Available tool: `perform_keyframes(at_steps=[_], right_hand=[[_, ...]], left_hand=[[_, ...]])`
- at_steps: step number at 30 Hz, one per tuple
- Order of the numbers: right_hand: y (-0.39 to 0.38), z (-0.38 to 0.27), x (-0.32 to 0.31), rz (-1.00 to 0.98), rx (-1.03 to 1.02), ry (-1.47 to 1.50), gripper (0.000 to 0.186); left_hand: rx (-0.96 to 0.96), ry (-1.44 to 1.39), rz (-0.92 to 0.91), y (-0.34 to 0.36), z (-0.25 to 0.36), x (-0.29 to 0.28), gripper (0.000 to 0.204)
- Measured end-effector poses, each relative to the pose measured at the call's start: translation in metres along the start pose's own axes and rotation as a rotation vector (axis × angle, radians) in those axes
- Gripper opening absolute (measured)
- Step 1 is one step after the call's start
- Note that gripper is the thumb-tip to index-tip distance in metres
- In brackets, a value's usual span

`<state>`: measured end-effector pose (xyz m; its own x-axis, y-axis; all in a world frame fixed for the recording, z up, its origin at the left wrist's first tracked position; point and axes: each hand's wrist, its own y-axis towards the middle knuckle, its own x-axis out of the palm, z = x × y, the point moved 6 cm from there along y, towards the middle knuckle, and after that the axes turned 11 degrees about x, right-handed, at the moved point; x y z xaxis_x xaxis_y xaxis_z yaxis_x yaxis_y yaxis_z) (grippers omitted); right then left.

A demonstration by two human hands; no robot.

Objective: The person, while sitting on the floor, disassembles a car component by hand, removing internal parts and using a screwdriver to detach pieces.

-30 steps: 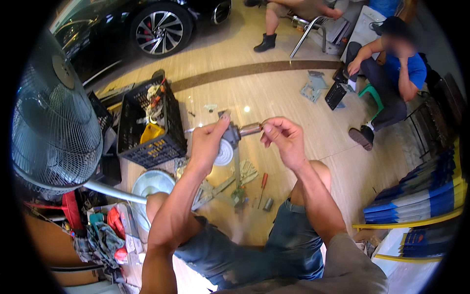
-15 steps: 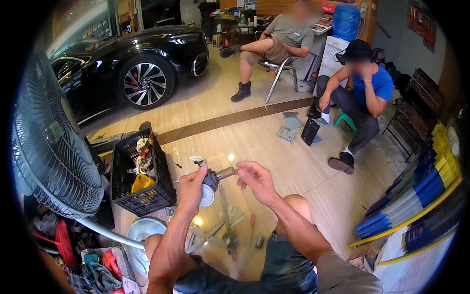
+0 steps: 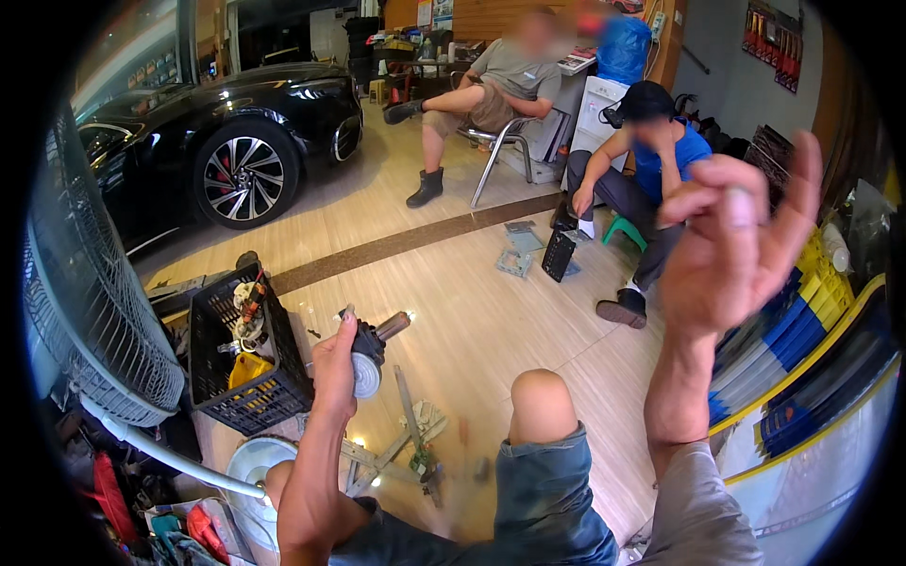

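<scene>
Motor-like unit [image 3: 372, 343], dark-bodied, with a pale round disc [image 3: 366, 375] on its near side and a metal cylinder [image 3: 392, 326] sticking out: we have it up in the air, to the right of the black crate [image 3: 251, 400]. Our left hand [image 3: 334, 363] is closed around the unit, thumb along its top. Our right hand [image 3: 725, 264] is raised far to the right of the crate, well apart from the unit, some fingers bent and one stretched out; we see nothing in it, though we cannot tell whether something small is pinched behind the thumb.

As far as we can judge, the unit is separate from the metal bars [image 3: 382, 462], which lie crossed on the floor to the right of the crate and nearer to us. The cylinder is seated in the unit. Also on the floor, farther right of the crate, stands or lies a small grey cylindrical piece [image 3: 481, 469], too blurred for us to say which. Since the loose parts lie unjoined, the work looks unfinished to us; how many steps are left does not show.
</scene>
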<state>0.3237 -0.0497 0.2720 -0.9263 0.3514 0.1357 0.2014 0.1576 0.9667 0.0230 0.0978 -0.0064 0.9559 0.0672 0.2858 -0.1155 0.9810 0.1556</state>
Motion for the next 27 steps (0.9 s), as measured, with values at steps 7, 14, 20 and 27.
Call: perform_keyframes(at_steps=[7,14,20,27], right_hand=[[-0.087,0.052,0.042,-0.451,0.421,-0.145,0.037],[-0.222,0.117,0.107,-0.795,0.867,0.095,0.048],[-0.287,0.141,0.135,-0.874,1.087,0.257,0.038],[-0.311,0.15,0.132,-0.835,1.255,0.4,0.027]], left_hand=[[-0.009,-0.01,0.042,-0.011,0.012,-0.005,0.046],[-0.021,0.019,-0.005,-0.017,-0.006,-0.006,0.044],[-0.074,0.126,0.002,-0.021,-0.018,-0.026,0.043],[-0.152,0.18,-0.022,-0.024,-0.047,-0.043,0.038]])
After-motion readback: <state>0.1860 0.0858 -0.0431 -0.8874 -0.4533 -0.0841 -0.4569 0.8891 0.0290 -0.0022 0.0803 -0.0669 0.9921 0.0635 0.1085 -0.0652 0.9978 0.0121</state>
